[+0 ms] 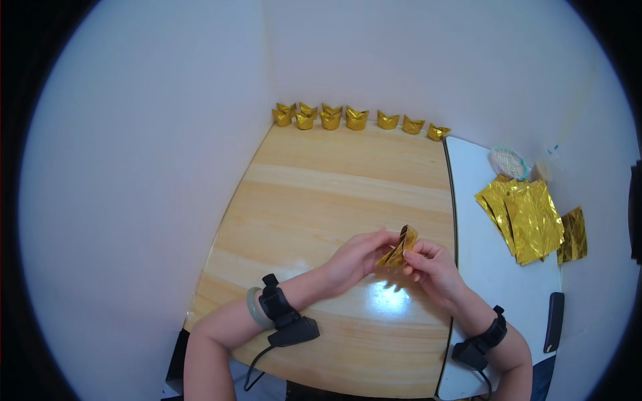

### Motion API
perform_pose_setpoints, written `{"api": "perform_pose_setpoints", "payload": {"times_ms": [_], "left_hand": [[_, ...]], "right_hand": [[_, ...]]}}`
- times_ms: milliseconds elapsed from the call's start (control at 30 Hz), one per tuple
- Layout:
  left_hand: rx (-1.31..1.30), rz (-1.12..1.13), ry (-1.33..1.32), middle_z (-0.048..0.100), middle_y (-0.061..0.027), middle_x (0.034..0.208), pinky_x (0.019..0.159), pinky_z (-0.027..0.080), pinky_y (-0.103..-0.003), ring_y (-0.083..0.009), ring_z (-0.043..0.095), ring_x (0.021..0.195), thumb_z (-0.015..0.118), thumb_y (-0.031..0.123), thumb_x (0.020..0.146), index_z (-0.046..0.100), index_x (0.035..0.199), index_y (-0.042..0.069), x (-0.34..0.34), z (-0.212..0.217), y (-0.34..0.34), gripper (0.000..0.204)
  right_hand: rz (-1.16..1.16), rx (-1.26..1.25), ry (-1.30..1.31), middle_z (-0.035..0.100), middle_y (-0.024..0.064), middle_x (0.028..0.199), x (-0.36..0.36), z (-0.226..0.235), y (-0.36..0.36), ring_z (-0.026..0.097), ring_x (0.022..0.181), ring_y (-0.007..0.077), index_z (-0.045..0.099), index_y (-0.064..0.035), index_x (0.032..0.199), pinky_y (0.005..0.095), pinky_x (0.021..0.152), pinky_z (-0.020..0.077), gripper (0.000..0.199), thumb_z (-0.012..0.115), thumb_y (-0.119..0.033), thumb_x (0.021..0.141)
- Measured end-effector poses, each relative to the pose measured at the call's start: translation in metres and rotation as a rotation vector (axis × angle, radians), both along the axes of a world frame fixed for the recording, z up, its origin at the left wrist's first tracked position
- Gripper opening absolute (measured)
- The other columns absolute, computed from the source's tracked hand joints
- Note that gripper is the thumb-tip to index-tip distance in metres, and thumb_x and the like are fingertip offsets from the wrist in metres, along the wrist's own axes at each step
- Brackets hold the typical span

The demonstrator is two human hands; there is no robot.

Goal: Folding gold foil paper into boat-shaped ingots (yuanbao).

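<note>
Hands pinched shut on gold foil piece [398, 248]: left hand [353, 257] steadies fold, right hand [431, 267] creases; we see finished ingots [356, 119] lined along wall, clear of work.

We are seeing shiny gold on the folded foil piece [398, 248], on the row of folded ingots [356, 119] and on the crinkled foil sheets [528, 219]. The wooden table [334, 194] is showing pale, streaked grain; the side table [481, 260] is looking white.

Folded gold foil [399, 248] between both hands' fingers [391, 235]
</note>
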State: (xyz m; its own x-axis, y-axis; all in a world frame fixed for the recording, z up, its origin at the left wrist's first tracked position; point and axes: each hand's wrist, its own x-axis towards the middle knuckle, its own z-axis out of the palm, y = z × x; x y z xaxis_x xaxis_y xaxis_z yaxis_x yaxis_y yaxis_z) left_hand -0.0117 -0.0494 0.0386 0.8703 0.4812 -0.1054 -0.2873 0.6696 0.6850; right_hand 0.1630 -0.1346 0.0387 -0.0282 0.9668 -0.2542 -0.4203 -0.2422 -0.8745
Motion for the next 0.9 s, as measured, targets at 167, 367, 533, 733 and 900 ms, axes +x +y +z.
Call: {"api": "perform_pose_setpoints", "payload": {"times_ms": [167,367,533,733,900], "left_hand": [[0.04,-0.093,-0.026,0.059,-0.0043,0.102,0.081,0.048,-0.025,-0.0118,0.06,0.093,0.045,0.022,0.099,0.052,0.111,0.003,0.001,-0.016,0.004,0.024],[0.009,-0.158,-0.05,0.061,-0.0036,0.099,0.065,0.047,-0.02,-0.0076,0.058,0.081,0.049,0.022,0.097,0.05,0.114,0.003,-0.003,-0.02,0.009,0.026],[0.034,-0.157,-0.028,0.061,-0.0021,0.096,0.053,0.041,-0.016,-0.0045,0.054,0.067,0.052,0.021,0.096,0.05,0.114,0.004,-0.004,-0.017,0.011,0.025],[-0.007,-0.066,-0.035,0.06,-0.0006,0.093,0.058,0.043,-0.017,-0.0047,0.054,0.07,0.058,0.015,0.092,0.05,0.114,0.006,0.001,-0.013,0.006,0.025],[0.072,-0.115,-0.037,0.062,-0.0028,0.103,0.066,0.044,-0.019,-0.0067,0.057,0.083,0.059,0.017,0.092,0.05,0.115,0.007,0.0,-0.024,0.007,0.026]], "right_hand": [[0.081,-0.001,0.083,0.065,0.0056,0.079,0.001,-0.001,-0.001,0.064,0.072,0.0092,0.06,-0.0034,0.088,0.0163,0.059,0.0493,0.007,0.062,-0.01,0.089],[0.105,0.025,0.198,0.065,0.0073,0.081,0.003,-0.003,-0.002,0.064,0.071,0.0101,0.058,-0.0024,0.091,0.0174,0.062,0.0518,0.006,0.059,-0.008,0.09],[0.097,0.038,0.248,0.065,0.0072,0.081,0.006,-0.004,-0.001,0.064,0.071,0.0104,0.058,-0.0018,0.092,0.0177,0.063,0.0523,0.007,0.059,-0.009,0.09],[0.127,0.016,0.398,0.063,0.0073,0.088,0.007,-0.003,-0.001,0.06,0.071,0.0092,0.057,-0.0004,0.099,0.0184,0.059,0.0504,0.019,0.055,-0.018,0.094],[0.168,-0.112,0.497,0.059,0.0032,0.087,0.002,0.006,-0.002,0.052,0.069,0.0068,0.056,-0.0002,0.104,0.0179,0.055,0.0445,0.023,0.053,-0.02,0.095]]}}
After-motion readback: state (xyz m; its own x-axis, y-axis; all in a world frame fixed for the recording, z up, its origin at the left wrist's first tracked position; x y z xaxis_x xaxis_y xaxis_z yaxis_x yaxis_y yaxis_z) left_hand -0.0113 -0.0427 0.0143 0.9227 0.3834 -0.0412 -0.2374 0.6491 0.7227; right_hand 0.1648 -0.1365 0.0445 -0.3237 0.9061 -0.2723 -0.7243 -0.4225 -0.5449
